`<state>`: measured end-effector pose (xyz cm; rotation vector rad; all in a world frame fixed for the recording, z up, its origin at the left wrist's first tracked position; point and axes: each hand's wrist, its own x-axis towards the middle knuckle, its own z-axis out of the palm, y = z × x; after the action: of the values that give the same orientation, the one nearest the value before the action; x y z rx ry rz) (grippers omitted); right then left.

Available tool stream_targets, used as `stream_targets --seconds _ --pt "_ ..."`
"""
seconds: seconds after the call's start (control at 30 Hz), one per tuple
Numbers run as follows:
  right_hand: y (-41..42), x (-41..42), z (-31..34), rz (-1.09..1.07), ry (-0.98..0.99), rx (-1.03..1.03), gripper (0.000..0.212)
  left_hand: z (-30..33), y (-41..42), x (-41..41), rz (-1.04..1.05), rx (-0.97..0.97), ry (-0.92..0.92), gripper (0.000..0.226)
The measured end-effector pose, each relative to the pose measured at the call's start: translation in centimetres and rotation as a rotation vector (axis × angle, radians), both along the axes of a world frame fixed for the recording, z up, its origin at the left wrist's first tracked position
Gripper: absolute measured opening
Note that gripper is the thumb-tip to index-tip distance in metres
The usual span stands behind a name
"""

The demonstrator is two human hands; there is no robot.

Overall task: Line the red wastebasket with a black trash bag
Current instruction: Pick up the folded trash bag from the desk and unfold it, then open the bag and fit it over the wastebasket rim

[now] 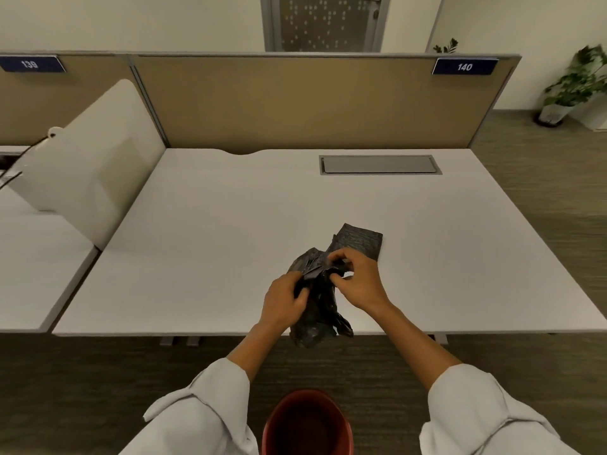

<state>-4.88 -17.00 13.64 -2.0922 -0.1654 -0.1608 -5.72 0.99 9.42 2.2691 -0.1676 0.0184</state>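
We pinch the crumpled black bag [317, 300] in both left hand [285, 303] and right hand [358, 280] over the tabletop's near edge; thin plastic may tear if tugged before reaching the wastebasket [308, 425].

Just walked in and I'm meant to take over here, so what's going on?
A person in white sleeves is working a crumpled black bag open over the front edge of the desk, gripping it with both the left hand and the right hand. A folded stack of bags lies on the desk just beyond. The red wastebasket stands on the floor below, unlined.
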Motion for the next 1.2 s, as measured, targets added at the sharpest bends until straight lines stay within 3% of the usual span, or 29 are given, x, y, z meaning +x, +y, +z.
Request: stream_targets --seconds 0.1,0.2,0.3,0.37,0.47,0.63,0.87,1.07,1.13,1.2 --pt "0.5 -1.4 0.3 -0.122 0.096 0.133 0.046 0.9 1.1 -0.8 0.067 -0.143 0.090 0.014" --pt "1.3 -3.0 0.3 -0.213 0.172 0.249 0.072 1.8 2.3 -1.0 0.207 -0.343 0.271 0.019" --pt "1.8 -4.7 -0.2 -0.200 0.251 0.151 0.094 2.8 3.2 -1.2 0.281 -0.588 0.458 0.017" --pt "1.9 -5.5 -0.9 -0.161 0.344 0.043 0.102 3.3 3.7 -1.5 0.266 -0.632 0.516 0.020" --pt "1.4 -6.5 -2.1 -0.157 0.465 0.024 0.090 3.8 4.4 -2.0 0.242 -0.655 0.548 0.025" --pt "1.2 -7.9 -2.8 -0.179 0.384 -0.072 0.031 3.5 5.3 -2.9 0.269 -0.669 0.606 0.022" --pt "1.7 -9.8 -2.4 -0.273 0.283 0.034 0.016 2.3 7.4 -6.3 0.232 -0.665 0.786 0.034" --pt "2.0 -11.2 -3.1 -0.294 0.315 0.092 0.039 0.9 8.6 -8.9 0.098 -0.530 0.875 0.065" --pt "2.1 -11.4 -3.4 -0.295 0.348 0.164 0.050 1.0 8.4 -9.9 0.030 -0.322 0.732 0.069" --pt "2.3 -11.5 -3.4 -0.289 0.370 0.218 0.064 0.8 8.1 -10.8 0.097 -0.236 0.523 0.073"
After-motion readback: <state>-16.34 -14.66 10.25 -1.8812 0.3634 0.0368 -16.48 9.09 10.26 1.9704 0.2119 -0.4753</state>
